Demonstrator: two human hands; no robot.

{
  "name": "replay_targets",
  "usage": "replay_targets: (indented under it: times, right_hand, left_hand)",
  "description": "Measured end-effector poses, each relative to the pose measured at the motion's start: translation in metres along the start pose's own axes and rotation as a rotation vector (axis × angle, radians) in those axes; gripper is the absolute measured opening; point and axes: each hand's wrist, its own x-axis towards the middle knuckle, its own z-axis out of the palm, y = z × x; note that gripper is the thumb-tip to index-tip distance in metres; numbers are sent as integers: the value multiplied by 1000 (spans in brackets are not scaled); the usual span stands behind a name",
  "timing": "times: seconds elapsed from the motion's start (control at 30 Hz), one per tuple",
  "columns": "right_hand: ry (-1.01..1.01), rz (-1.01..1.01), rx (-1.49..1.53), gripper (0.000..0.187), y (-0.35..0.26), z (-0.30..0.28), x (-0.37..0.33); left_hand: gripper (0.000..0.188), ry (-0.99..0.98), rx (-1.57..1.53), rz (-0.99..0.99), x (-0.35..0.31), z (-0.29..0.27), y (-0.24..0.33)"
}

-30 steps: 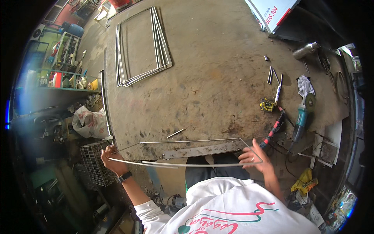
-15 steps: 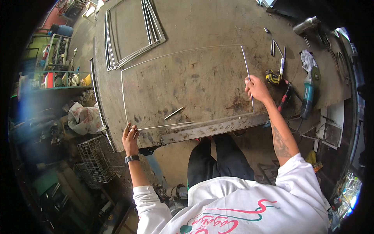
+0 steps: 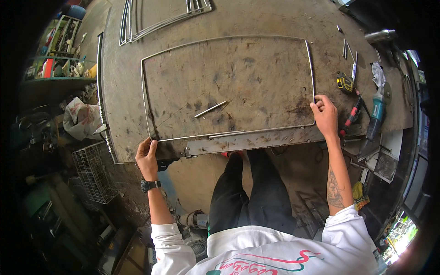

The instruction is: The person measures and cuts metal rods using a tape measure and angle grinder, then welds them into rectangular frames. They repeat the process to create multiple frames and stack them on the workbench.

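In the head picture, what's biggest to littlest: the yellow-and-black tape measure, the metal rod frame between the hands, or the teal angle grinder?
1. Metal rod frame
2. Angle grinder
3. Tape measure

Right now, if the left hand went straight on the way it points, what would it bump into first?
First, the rectangular metal-rod frame, right at the left hand; beyond it, probably the stack of similar frames, though fisheye bending and unclear depth make that line uncertain.

At the bench's (image 3: 266,18) right, a black-and-yellow tape measure (image 3: 344,83) is laid near a teal angle grinder (image 3: 377,109), beside which a pale cloth (image 3: 378,75) is bunched. Off the left edge, a whitish sack (image 3: 81,119) is seen near a wire cage (image 3: 94,174).
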Motion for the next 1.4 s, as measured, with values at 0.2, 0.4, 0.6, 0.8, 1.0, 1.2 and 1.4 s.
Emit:
replay_targets:
  times: [0.2, 0.4, 0.6, 0.8, 1.0, 1.2, 1.4]
  right_hand:
    - [44, 49, -4, 18, 5, 3, -9]
    - [31, 69, 30, 16, -4, 0, -18]
    - [43, 102, 56, 16, -1, -1, -30]
    - [11, 123, 90, 22, -3, -2, -33]
    - [-20, 291, 215, 22, 16, 1, -30]
    - [-6, 268, 143, 26, -5, 2, -33]
    - [63, 217, 176, 29, 0, 11, -44]
  left_hand:
    - [30, -22, 97, -75, -2, -1, 15]
    - [21, -24, 32, -115, 1, -11, 6]
    - [18, -33, -24, -147, -1, -26, -1]
    - [22, -26, 98, 59, 6, -4, 3]
    - [25, -123, -92, -127, 11, -11, 4]
    - [29, -108, -378, -262, 7, -11, 15]
    - [31, -102, -391, -305, 11, -12, 15]
